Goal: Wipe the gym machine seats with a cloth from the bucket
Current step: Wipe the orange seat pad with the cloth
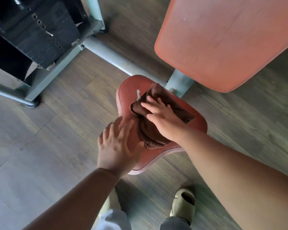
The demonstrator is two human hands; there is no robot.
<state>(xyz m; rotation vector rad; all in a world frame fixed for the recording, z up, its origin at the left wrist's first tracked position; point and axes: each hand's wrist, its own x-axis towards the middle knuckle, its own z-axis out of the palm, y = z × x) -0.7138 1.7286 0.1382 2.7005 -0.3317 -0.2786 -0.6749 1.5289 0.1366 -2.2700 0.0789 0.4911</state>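
Observation:
A small red-brown padded seat (131, 87) of the gym machine sits in the middle of the view. A dark brown cloth (145, 130) lies bunched on top of it. My right hand (163, 120) presses flat on the cloth, fingers spread. My left hand (116, 145) rests flat on the seat's near left edge, touching the pad beside the cloth and holding nothing. A small white scuff marks the seat near its far end. No bucket is in view.
A larger orange back pad (223, 40) stands at the upper right. The grey metal frame (110, 55) runs across the wooden floor behind the seat. A black weight stack (33, 34) fills the upper left. My feet in pale slippers (181, 203) stand below.

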